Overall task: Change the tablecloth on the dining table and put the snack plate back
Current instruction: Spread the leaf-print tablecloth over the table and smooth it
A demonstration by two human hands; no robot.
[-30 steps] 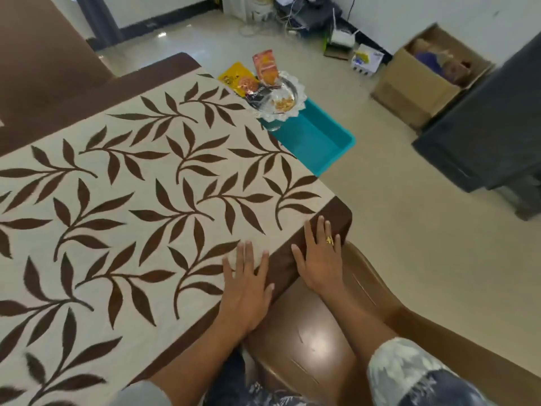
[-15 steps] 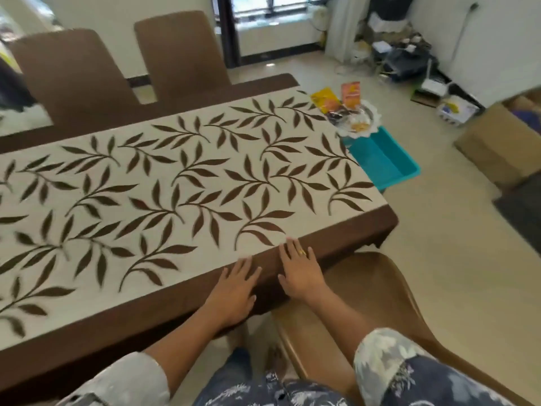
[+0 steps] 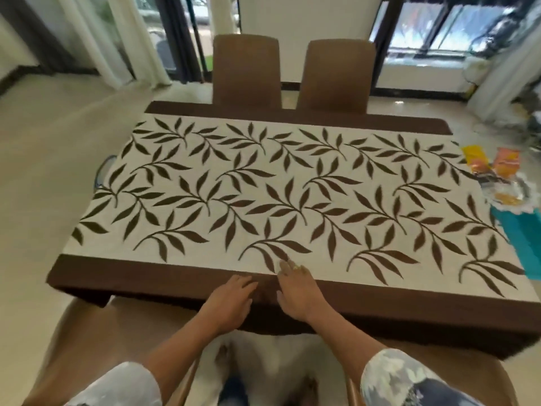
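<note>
Left hand (image 3: 231, 300) and right hand (image 3: 295, 291), flat, fingers straight, had slid from the corner along the tablecloth (image 3: 263, 186). It looked smooth; snack plate (image 3: 509, 194) likely next.

Nothing in view can be read: no words, labels, brands or numbers. The yellow snack packet (image 3: 473, 153) and the orange snack packet (image 3: 506, 163), which are next to the snack plate (image 3: 510, 200) at the right edge, are too blurred for any lettering to be made out.
</note>
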